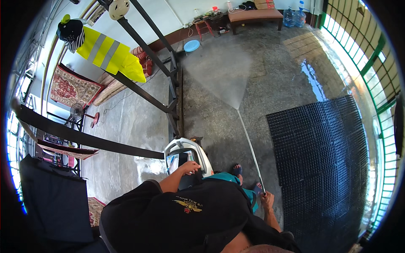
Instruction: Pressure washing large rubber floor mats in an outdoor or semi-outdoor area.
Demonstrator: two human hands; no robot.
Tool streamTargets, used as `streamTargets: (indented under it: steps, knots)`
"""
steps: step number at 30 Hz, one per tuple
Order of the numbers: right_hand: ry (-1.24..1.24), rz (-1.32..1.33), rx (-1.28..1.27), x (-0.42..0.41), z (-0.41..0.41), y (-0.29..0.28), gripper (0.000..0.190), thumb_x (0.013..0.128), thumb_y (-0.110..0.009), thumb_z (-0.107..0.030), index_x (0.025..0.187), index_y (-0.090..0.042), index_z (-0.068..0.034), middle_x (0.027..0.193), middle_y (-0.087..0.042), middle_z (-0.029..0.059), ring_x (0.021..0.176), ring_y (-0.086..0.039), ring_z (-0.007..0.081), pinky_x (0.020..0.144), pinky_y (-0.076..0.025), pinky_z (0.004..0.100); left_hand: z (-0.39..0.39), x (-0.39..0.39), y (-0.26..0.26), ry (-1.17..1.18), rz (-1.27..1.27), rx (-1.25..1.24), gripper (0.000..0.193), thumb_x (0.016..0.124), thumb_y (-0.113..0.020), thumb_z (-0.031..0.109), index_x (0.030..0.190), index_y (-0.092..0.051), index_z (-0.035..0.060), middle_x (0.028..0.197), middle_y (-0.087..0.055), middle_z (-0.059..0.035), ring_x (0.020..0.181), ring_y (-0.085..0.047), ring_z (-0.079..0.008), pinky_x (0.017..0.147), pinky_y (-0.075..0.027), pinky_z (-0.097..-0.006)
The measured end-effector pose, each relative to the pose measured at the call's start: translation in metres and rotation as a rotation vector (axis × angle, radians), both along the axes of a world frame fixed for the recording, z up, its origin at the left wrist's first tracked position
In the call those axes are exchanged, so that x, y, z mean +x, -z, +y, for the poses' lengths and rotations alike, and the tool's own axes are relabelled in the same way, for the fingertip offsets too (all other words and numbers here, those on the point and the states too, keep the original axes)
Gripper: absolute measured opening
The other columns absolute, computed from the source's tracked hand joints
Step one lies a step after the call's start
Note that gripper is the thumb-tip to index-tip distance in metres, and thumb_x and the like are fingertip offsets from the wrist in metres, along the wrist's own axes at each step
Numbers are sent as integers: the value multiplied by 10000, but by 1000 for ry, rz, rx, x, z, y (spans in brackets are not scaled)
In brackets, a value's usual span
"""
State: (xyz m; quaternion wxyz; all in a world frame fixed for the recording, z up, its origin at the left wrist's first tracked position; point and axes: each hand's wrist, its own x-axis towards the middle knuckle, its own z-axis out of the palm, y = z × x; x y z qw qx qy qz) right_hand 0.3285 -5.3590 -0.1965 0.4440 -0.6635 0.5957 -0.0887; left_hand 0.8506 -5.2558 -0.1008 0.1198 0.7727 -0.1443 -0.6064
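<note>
My right hand [267, 200] grips the rear end of a long metal spray lance [250, 144]. From the lance's tip a wide fan of water spray [224, 76] spreads over the wet concrete floor [218, 129]. My left hand [190, 167] is over a white and grey wheeled machine [205, 159] with a dark recess on top; its fingers are curled, and whether they hold anything cannot be told. Small items, partly hidden, lie in the recess. A black rubber grid mat [319, 151] lies to the right of the lance.
Black steel posts [142, 91] and a floor rail stand at the left, with a yellow safety vest [107, 52] hung on them. A blue round lid [191, 46], a brown bench [254, 15] and water bottles [289, 17] are at the far wall. A green metal grille [373, 60] runs along the right.
</note>
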Motion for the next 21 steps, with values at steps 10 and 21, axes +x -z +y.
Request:
streamTargets:
  steps: [10,21]
  knots:
    - [-15,-15,-124,-1,4,15,227,788,-609,-203,727,-603,15,611,-560,222,612,-608,416,568,-452,440,-4,3,1,14,-13,-7,414,859,-656,428,1100,-607,95,971,-636,-48,799,-623,-149,613,-472,-330]
    - [31,66,5,-8,9,2,225,801,-599,-211,748,-613,7,657,-593,229,678,-613,436,607,-465,460,-2,-6,-2,9,-14,21,422,852,-658,445,1098,-607,106,977,-640,-40,789,-624,-145,631,-451,-318]
